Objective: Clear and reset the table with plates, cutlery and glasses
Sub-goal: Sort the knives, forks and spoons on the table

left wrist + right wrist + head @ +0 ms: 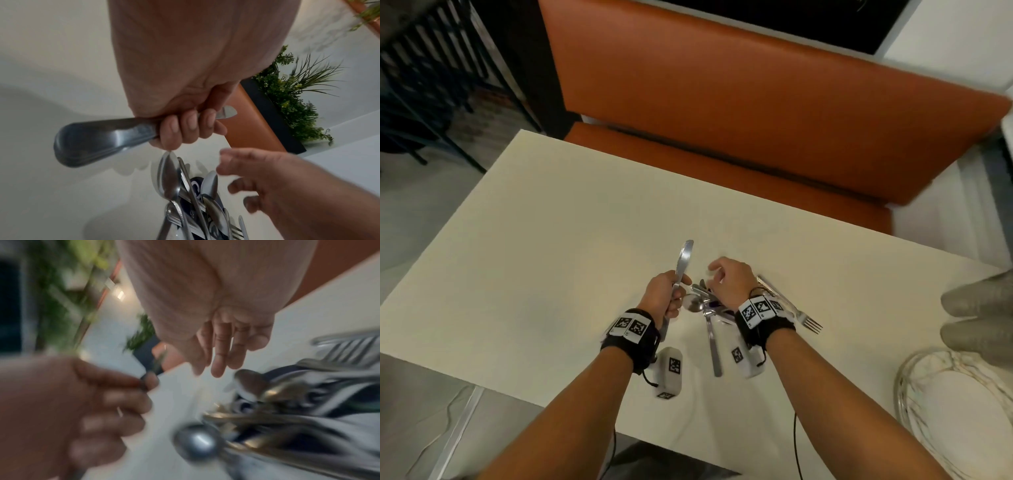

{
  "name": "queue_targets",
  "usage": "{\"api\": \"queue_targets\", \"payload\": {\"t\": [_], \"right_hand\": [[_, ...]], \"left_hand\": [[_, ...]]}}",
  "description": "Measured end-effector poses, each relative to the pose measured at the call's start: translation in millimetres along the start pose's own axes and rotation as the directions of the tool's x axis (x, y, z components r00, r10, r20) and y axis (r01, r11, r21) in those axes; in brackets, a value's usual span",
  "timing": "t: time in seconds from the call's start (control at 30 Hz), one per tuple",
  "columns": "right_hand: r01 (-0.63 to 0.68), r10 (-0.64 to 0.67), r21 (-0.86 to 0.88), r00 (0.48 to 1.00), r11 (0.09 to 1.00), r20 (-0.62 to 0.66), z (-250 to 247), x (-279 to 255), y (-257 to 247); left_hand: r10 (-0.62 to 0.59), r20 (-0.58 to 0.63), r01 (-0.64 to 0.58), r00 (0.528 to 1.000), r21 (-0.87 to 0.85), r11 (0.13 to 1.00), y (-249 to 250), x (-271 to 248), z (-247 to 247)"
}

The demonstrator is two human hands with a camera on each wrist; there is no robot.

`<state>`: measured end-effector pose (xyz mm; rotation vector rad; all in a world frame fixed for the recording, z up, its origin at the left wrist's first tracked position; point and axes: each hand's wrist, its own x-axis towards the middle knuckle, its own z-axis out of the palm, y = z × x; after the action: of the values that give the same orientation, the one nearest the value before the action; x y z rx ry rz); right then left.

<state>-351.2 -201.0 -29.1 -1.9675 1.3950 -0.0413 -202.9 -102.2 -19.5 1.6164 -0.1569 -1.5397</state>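
Hovering with fingers loose and empty, the right hand point(729, 279) is held directly above the cutlery pile point(703, 303) on the tabletop point(551, 240). A knife point(683, 263) is gripped upright in the left hand point(666, 294), just beside the pile, whose handles are pointed toward the person.

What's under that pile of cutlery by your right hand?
Under the cutlery pile a dark blue and white patterned item shows between the spoons, apparently a cloth or packet lying on the table. Most of it is covered, so I cannot identify it.
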Motion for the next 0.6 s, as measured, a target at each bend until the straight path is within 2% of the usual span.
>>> {"api": "queue_targets", "payload": {"t": [0.07,0.13,0.33,0.5,0.6], "right_hand": [[0.091,-0.044,-0.303,0.986,0.949,0.16,6,-7,9],[0.172,-0.085,-0.452,0.975,0.875,0.207,11,-13,15],[0.219,-0.162,-0.473,0.974,0.854,0.159,25,-19,26],[0.185,-0.152,-0.395,0.982,0.9,0.113,26,-17,33],[0.173,-0.142,-0.41,0.984,0.895,0.104,24,-14,37]], "left_hand": [[-0.007,-0.009,0.007,1.0,-0.011,1.0,-3,2,-5],[-0.014,-0.013,0.014,1.0,-0.014,1.0,-6,4,-10],[-0.012,-0.017,0.012,1.0,-0.005,1.0,-14,0,-17],[-0.003,-0.01,0.003,1.0,0.004,1.0,-13,-6,-18],[-0.008,-0.012,0.008,1.0,0.009,1.0,-13,-8,-21]]}}
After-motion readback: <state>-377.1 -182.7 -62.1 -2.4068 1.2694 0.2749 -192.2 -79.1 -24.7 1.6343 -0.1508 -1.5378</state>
